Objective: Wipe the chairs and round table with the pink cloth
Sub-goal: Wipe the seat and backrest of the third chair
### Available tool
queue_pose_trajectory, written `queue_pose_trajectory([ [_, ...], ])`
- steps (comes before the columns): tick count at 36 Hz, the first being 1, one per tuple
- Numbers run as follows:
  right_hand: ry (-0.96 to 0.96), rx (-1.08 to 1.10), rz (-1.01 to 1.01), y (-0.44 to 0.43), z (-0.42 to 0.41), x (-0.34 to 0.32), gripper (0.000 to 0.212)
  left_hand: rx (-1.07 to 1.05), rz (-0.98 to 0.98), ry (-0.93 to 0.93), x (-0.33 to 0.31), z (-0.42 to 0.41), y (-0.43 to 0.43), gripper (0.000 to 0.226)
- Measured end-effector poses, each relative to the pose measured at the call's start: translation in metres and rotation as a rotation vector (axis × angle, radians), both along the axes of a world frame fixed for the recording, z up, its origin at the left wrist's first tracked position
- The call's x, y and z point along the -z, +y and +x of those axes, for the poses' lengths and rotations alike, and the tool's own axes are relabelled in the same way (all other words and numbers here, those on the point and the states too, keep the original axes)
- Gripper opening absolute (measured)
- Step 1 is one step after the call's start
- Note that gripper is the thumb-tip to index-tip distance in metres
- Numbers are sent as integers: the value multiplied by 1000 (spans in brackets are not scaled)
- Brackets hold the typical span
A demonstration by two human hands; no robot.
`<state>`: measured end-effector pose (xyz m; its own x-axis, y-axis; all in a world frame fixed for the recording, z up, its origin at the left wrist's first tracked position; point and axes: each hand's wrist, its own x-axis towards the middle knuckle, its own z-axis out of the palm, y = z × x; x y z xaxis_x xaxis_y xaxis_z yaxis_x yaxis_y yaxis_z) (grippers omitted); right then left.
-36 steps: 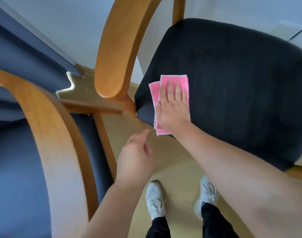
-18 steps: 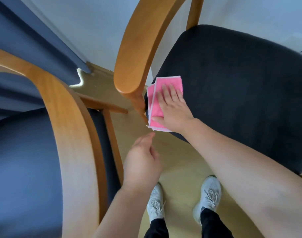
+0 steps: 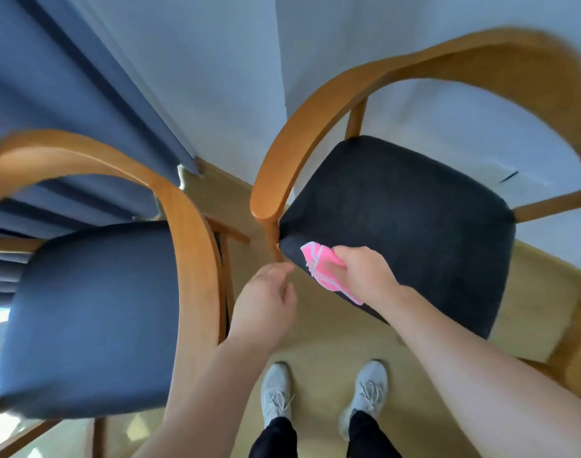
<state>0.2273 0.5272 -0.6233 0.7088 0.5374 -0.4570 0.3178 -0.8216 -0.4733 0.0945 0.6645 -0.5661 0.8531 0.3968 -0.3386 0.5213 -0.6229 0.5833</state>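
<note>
Two wooden armchairs with dark padded seats stand side by side. My right hand (image 3: 365,272) grips the folded pink cloth (image 3: 322,269) at the front left corner of the right chair's seat (image 3: 414,226). The cloth hangs partly over the seat's front edge. My left hand (image 3: 266,305) hovers between the chairs with loosely curled fingers, holding nothing, close to the right chair's front leg (image 3: 276,246). The left chair's seat (image 3: 94,309) lies at the lower left under its curved wooden armrest (image 3: 196,246). No round table is in view.
Blue curtains (image 3: 68,104) hang behind the left chair, and a white wall (image 3: 216,77) stands behind both. My feet in grey sneakers (image 3: 276,391) stand on the light wooden floor (image 3: 332,342) between the chairs. The right chair's curved backrest (image 3: 480,54) arcs across the top right.
My right hand went from lying flat on the cloth to gripping it, and drew it toward the seat's front corner. The camera pulled back and up, showing both chairs whole.
</note>
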Motion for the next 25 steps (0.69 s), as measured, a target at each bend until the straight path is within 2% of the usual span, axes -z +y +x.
queue_pose_trajectory([
  [3, 59, -41, 116, -22, -7, -67, 52, 12, -5, -52, -49, 7, -8, 44],
  [6, 114, -100, 216, -43, -12, -128, 44, 72, -25, -86, -101, 11, -21, 55],
  [9, 112, -151, 318, -56, -15, -188, 40, 128, -30, -134, -148, 13, -32, 55],
  [14, 53, -207, 415, -74, -18, -262, 34, 182, -41, -253, -208, 11, -47, 12],
  [16, 45, -242, 392, -81, -19, -282, 46, 156, -38, -284, -220, 9, -54, 6],
  [18, 92, -280, 382, -88, -20, -300, 71, 110, -36, -317, -229, 4, -60, 10],
  [19, 125, -295, 389, -92, -19, -306, 76, 92, -35, -330, -233, 1, -63, 9],
  [20, 146, -305, 399, -96, -17, -311, 71, 74, -35, -343, -236, -1, -66, 7],
  [22, 156, -318, 396, -104, -13, -316, 47, 26, -40, -362, -239, -6, -71, 2],
  [25, 151, -301, 384, -114, -8, -315, 32, -32, -48, -372, -242, -14, -78, 7],
])
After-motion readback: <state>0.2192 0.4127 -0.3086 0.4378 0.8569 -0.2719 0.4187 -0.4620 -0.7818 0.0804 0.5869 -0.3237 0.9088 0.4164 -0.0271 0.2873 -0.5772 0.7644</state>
